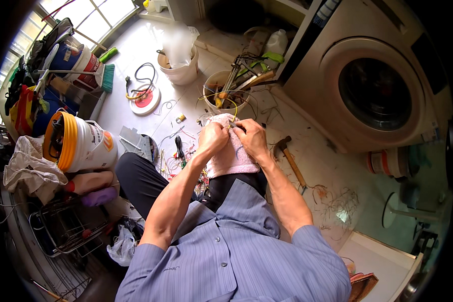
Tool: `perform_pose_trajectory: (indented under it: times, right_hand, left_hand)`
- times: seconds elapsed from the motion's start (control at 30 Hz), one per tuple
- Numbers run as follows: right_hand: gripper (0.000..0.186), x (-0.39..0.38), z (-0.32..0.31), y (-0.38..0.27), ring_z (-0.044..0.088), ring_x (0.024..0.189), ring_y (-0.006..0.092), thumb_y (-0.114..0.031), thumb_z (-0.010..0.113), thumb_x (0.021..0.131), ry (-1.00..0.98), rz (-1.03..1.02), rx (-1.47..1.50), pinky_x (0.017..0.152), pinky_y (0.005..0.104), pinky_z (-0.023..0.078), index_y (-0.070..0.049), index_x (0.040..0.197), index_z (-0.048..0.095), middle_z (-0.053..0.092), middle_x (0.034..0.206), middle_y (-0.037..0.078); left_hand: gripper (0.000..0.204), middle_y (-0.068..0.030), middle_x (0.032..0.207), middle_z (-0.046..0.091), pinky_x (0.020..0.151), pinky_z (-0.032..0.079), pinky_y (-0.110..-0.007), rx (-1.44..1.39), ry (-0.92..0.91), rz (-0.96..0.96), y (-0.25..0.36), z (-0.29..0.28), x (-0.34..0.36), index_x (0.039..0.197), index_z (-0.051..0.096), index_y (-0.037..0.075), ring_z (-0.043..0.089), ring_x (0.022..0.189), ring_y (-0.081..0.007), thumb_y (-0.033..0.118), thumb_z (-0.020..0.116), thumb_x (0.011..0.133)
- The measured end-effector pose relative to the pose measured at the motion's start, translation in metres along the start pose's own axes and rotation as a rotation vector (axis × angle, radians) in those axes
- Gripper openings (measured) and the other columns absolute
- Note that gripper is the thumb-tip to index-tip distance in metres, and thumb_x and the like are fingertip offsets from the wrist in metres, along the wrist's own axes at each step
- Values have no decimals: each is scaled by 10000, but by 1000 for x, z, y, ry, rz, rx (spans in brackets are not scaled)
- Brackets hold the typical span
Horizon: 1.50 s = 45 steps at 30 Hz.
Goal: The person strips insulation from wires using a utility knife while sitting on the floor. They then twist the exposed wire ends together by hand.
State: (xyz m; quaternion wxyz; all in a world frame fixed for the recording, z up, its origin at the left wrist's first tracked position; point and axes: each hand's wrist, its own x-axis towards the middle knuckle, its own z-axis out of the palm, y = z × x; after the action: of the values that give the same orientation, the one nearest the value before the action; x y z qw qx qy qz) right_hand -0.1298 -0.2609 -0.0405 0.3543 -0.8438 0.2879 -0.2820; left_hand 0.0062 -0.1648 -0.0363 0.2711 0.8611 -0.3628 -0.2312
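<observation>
Both hands meet over a pink towel (231,160) draped on my knee. My left hand (213,138) is closed, its fingertips pinching at a thin yellow wire (235,106) that arcs up toward the tool bucket. My right hand (252,139) is closed too, thumb and fingers drawn together close to the left fingertips. A small greyish piece shows at its fingertips, too small to name. A short blue wire (239,150) lies on the towel below the right hand.
Just beyond my hands stands a bucket (218,80) of tools and wires. A hammer (290,160) lies right of my knee, loose wires (178,165) left of it. A washing machine (332,95) stands right; a white-and-orange bucket (93,146) stands left.
</observation>
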Motion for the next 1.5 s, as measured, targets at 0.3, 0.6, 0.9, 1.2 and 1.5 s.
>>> perform_pose_trajectory:
  times: [0.3,0.6,0.9,1.2,1.5]
  right_hand:
    - [193,-4,10,-2,659,910,316,-155,696,850,34,-17,-71,820,395,522,-41,996,750,691,957,138]
    - [193,-2,19,11,630,953,312,-187,719,831,-30,73,4,852,408,510,-66,974,768,668,973,128]
    - [193,0,18,8,624,956,320,-180,724,826,-49,79,-1,867,407,504,-66,974,769,671,990,124]
    - [182,-2,20,4,625,938,309,-184,728,820,-21,27,-49,850,402,505,-79,960,774,672,973,108]
    - [194,-2,19,4,634,950,299,-181,716,824,-21,44,-55,859,394,505,-58,963,772,680,981,115]
  left_hand:
    - [361,-273,829,691,808,529,-478,-3,-31,-16,7,-2,-1,840,721,-39,690,846,-412,281,553,857]
    - [335,-250,884,693,820,512,-481,-67,20,-34,10,-2,-15,921,713,7,669,894,-421,294,540,902]
    - [261,-222,868,695,770,513,-458,-184,72,-37,-2,1,-20,889,715,24,673,848,-386,257,597,886]
    - [255,-212,867,701,775,521,-464,-359,66,-75,-16,0,-42,890,713,19,679,851,-391,253,613,867]
    - [229,-90,666,605,609,451,-336,-548,109,-45,-31,-13,-85,820,663,-47,553,648,-142,176,622,855]
